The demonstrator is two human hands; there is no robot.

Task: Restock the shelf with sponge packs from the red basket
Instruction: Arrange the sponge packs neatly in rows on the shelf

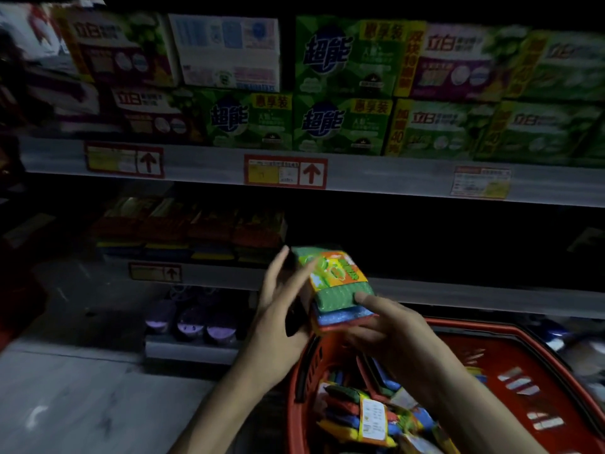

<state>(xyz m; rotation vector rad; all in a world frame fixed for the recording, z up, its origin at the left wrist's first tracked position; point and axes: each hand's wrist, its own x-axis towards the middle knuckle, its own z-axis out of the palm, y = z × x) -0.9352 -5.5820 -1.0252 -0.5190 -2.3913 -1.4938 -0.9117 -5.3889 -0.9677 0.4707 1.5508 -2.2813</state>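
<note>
Sponge pack [337, 283] between both, red basket [510, 329] just below: right grip [393, 335] curled round its lower end, left grip [278, 309] flat-fingered against its side. Seems light, squashy, slippery-wrapped; hold the edges.

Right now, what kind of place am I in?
Most likely a shop aisle: price tags on the shelf edge, stacked product boxes above, and a red basket of sponge packs.

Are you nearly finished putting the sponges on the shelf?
Not yet. Done: a row of shelved packs sits on the middle shelf. In hand: one sponge pack, held by the right hand with the left hand against its side, by the red basket. Left: several spare packs lie in the basket.
</note>
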